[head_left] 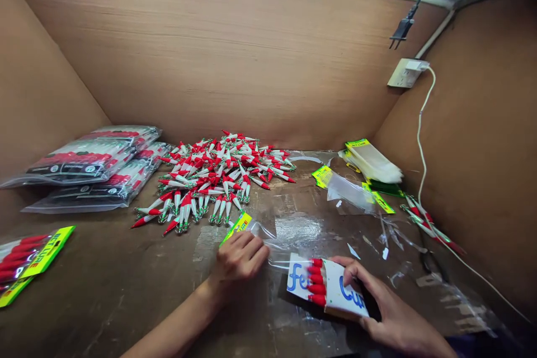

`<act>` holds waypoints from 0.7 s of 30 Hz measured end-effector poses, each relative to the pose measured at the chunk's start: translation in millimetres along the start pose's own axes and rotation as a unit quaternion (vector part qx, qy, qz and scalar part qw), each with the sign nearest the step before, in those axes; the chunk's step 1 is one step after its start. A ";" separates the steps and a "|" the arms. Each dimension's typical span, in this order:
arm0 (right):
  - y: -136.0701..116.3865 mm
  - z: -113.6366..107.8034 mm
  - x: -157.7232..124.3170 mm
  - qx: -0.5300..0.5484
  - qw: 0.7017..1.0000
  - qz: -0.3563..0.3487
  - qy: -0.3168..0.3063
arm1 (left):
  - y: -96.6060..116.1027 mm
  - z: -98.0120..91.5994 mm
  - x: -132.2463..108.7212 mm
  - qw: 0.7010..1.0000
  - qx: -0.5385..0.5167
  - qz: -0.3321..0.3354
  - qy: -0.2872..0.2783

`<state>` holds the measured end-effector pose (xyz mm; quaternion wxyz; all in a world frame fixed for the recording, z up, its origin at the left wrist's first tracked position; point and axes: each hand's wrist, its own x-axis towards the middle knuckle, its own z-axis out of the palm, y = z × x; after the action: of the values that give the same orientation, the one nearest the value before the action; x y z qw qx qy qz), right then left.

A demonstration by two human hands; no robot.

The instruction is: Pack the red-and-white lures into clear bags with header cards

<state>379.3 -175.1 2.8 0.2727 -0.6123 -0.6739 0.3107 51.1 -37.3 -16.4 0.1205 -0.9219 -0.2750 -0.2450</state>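
Left hand (242, 257): held palm-down over the desk (104, 268), knuckles up and fingers curled; the forearm is slanted in from the bottom edge, and the grip is clenched on one clear bag (272, 245) near its yellow header (238, 226).
Right hand (381, 302): turned on its side, with the thumb laid over the face of one white holder (333, 288); the holder is grasped at its right end.
White holder: tilted, placed at the near centre-right, with blue lettering carried on it; whether the desk is touched cannot be told.
Red-tipped lures (316, 279): five are counted in the holder, tips shown side by side.
Clear bag: stretched between the hands, toward the holder; whether contact is made cannot be told.
Loose lure pile (222, 170): heaped behind the left hand, too many to be counted.
Large lure packs (88, 156): stacked at the far left; at least three are seen.
Header-topped packs (25, 257): two headers are shown at the left edge.
Bag stack (371, 162): one, set at the far right.
Plug (403, 29): one, hung above.
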 end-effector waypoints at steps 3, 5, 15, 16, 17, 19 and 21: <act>-1.1 -5.4 8.7 0.061 0.994 -0.007 -0.087 | 4.7 0.4 1.7 0.999 -0.014 0.041 0.000; 0.0 -10.0 12.1 0.066 0.993 0.001 -0.099 | 5.6 1.9 2.1 0.998 -0.017 0.056 -0.004; 22.0 -32.0 14.7 0.072 0.986 0.013 -0.151 | -1.2 11.0 2.2 0.993 -0.040 0.097 -0.060; 24.2 -32.9 14.5 0.074 0.985 0.012 -0.155 | -1.7 11.2 2.1 0.992 -0.041 0.098 -0.068; 25.8 -33.1 14.1 0.077 0.985 0.012 -0.157 | -2.0 11.3 2.2 0.991 -0.043 0.098 -0.077; 27.2 -32.0 13.2 0.083 0.984 0.013 -0.159 | -1.6 11.0 2.9 0.989 -0.057 0.104 -0.090; 26.7 -29.8 12.5 0.087 0.984 0.011 -0.155 | -0.1 10.6 4.1 0.987 -0.077 0.113 -0.090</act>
<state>417.8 -158.6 2.1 0.2133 -0.5379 -0.6718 0.4625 58.1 -31.6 -23.3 0.0507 -0.9718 -0.1593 -0.1661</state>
